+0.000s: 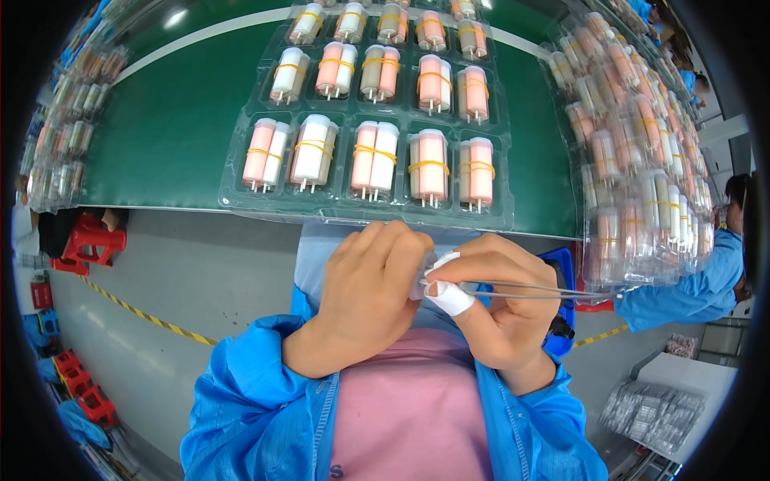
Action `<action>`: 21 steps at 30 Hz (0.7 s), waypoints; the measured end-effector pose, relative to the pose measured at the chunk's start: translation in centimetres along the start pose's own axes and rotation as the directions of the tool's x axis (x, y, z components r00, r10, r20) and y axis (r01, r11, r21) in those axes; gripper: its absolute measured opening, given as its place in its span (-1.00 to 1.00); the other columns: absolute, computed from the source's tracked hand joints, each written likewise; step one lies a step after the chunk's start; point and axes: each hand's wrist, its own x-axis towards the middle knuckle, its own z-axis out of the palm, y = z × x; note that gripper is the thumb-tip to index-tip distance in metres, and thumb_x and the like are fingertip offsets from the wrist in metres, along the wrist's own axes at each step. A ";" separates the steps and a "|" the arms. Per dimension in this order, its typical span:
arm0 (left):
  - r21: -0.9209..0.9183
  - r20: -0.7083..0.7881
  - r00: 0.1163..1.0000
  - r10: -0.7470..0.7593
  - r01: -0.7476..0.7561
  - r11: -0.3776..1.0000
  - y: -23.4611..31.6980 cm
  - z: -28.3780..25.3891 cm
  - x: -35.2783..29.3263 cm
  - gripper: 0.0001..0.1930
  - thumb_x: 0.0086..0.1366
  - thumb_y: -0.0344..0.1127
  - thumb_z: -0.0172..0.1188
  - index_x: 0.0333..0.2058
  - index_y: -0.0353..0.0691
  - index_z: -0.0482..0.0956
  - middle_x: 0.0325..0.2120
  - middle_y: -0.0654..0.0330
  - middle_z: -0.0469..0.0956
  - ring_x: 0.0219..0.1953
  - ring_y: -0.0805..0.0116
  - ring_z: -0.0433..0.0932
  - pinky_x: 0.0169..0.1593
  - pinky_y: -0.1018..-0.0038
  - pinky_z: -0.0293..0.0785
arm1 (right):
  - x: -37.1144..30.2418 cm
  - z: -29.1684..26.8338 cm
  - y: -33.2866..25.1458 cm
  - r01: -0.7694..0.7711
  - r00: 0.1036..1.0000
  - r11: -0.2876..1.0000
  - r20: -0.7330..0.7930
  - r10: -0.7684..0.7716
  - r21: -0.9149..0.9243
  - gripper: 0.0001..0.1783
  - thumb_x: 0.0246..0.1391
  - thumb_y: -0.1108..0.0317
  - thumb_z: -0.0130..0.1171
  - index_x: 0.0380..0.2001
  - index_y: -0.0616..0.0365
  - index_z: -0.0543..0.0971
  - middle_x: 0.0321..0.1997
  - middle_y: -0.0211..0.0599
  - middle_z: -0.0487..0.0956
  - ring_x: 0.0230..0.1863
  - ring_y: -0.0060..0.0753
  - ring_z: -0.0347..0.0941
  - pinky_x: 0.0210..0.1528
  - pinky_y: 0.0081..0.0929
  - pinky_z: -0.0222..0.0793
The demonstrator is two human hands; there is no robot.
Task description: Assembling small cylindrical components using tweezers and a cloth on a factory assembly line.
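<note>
My left hand is closed, its fingers curled round a small translucent plastic piece; most of that piece is hidden. Metal tweezers lie in my right hand, whose thumb and index finger are wrapped in white tape. The tweezer tips meet the translucent piece between both hands. Just beyond my hands, a clear plastic tray rests on the green table. In its pockets sit bundles of pink, white and grey cylinders with pin-like ends, each bound by a yellow rubber band.
Stacked trays of similar bundles rise at the table's right end, and more bundles stand at the left. Below the table edge on the right is a blue bin. A person in a blue sleeve sits at right; red stools stand left.
</note>
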 end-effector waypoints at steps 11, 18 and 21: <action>-0.379 0.026 0.992 -0.123 0.124 0.917 0.1 0.2 0.0 -0.64 -0.09 -0.50 0.32 -0.29 -0.25 0.38 -0.46 0.09 0.39 -0.41 0.04 0.43 -0.39 0.27 0.34 | -1.1 -0.5 1.0 -0.067 0.957 0.920 -0.235 0.168 0.387 -0.85 -0.16 0.58 0.28 -0.42 0.31 0.60 -0.39 -0.15 0.57 -0.37 -0.45 0.47 -0.35 -0.59 0.36; -0.410 0.023 0.993 -0.114 0.113 0.905 0.2 0.1 0.0 -0.62 -0.09 -0.51 0.39 -0.31 -0.26 0.39 -0.47 0.13 0.43 -0.46 0.27 0.45 -0.39 0.46 0.34 | -1.6 -0.3 1.4 -0.110 0.958 0.912 -0.202 0.203 0.395 -0.83 -0.16 0.57 0.29 -0.40 0.31 0.60 -0.34 -0.15 0.56 -0.34 -0.44 0.46 -0.32 -0.57 0.36; -0.432 0.036 0.991 -0.131 0.133 0.892 0.4 0.0 0.1 -0.66 -0.05 -0.47 0.33 -0.30 -0.26 0.39 -0.47 0.10 0.40 -0.43 0.08 0.44 -0.41 0.31 0.34 | -1.5 -0.2 1.6 -0.066 0.967 0.928 -0.205 0.149 0.366 -0.83 -0.16 0.56 0.29 -0.39 0.30 0.60 -0.34 -0.13 0.57 -0.33 -0.42 0.48 -0.30 -0.56 0.38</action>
